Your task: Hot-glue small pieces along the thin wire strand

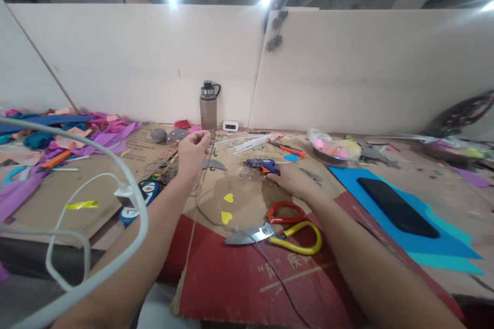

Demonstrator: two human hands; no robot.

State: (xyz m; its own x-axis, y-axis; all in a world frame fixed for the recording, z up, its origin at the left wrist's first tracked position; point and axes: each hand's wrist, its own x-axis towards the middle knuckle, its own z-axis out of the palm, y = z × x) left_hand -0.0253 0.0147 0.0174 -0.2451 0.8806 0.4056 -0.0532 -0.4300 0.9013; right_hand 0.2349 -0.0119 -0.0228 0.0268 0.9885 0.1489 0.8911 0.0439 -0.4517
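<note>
My left hand (193, 153) is raised over the cardboard, thumb and fingers pinched on something small and thin that I cannot make out. Just below it lies a grey curved cut-out (214, 165). My right hand (287, 178) is closed round the handle end of a blue hot glue gun (266, 165) with an orange trigger, its nozzle pointing left. Nearer to me are two yellow paper hearts (229, 198) and scissors (264, 232) with one red and one yellow handle, lying with blades partly apart. A thin cord (266, 257) runs across the cardboard under the scissors.
White glue sticks (250, 144) and an orange-handled tool (289, 149) lie behind. A bottle (208, 108) and small clock (230, 126) stand by the wall. A phone (397, 205) rests on blue sheets at right. A white cable (141, 205) loops at left, near coloured scraps (42, 164).
</note>
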